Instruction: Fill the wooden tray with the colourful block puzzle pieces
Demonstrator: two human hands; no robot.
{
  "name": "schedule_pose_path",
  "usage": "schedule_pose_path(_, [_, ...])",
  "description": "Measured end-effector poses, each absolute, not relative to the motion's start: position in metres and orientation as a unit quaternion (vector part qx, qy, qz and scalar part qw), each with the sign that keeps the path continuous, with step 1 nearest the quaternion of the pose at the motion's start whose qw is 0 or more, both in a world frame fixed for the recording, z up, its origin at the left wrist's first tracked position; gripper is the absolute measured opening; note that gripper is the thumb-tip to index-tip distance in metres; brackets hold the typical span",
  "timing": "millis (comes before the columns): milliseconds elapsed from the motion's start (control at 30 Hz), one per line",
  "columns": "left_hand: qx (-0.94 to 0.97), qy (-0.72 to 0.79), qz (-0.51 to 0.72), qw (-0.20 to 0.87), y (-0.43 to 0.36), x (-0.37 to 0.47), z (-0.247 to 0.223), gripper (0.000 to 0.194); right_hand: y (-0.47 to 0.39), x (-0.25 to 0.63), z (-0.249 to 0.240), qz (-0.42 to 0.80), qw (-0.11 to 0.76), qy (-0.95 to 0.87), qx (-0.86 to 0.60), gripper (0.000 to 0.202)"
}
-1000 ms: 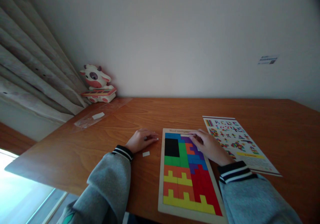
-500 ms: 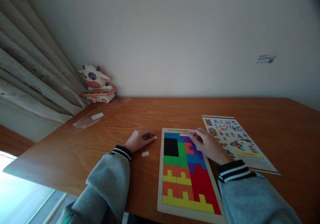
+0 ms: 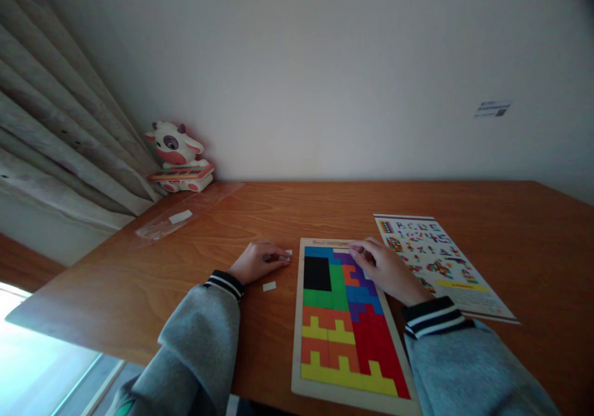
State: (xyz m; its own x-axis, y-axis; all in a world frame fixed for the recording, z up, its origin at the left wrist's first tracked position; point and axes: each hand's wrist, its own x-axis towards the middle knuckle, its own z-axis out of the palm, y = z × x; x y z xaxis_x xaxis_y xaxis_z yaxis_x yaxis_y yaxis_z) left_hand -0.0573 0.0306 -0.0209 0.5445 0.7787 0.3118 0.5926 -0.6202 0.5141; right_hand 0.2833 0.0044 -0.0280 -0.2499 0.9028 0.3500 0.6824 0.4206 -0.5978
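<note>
Your left hand (image 3: pixel 260 261) was right by a small white slip (image 3: pixel 289 252), your right hand (image 3: pixel 375 261) over the wooden block puzzle (image 3: pixel 350 320), flat on the bench (image 3: pixel 288 208); couldn't tell if either grip was pinching anything.

Left hand (image 3: pixel 260 261): fingertips slightly back, toward eight o'clock
White slip (image 3: pixel 289 252): more visible, at their one o'clock

Lower centre, I log a pale-rimmed puzzle board (image 3: pixel 297 342): red, yellow, orange, green, blue, purple pieces (image 3: pixel 377 335); black patch (image 3: pixel 317 273). Lower left, right: grey sleeves (image 3: pixel 199 335), black-and-white striped cuffs (image 3: pixel 226 283).
</note>
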Motion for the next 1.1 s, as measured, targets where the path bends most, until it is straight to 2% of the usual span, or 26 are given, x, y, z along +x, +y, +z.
schedule_pose_path(233, [0.859,0.421,0.259,0.133,0.032,-0.0582,-0.0184,0.035,0.0038,0.2824,-0.0273,0.16,0.327,-0.778,-0.513,0.027])
schedule_pose_path(667, [0.873,0.389,0.256,0.146,0.03,-0.0592,-0.0191,0.026,0.0045,0.2833,-0.0279,0.161,0.336,-0.775,-0.511,0.027])
schedule_pose_path(900, [0.898,0.322,0.278,0.108,0.0299,-0.056,-0.0209,0.016,0.0051,0.2834,-0.0296,0.165,0.34,-0.773,-0.509,0.028])
schedule_pose_path(1100, [0.902,0.321,0.279,0.073,0.0282,-0.0536,-0.0204,0.019,0.0078,0.2866,-0.0297,0.18,0.407,-0.718,-0.535,0.03])
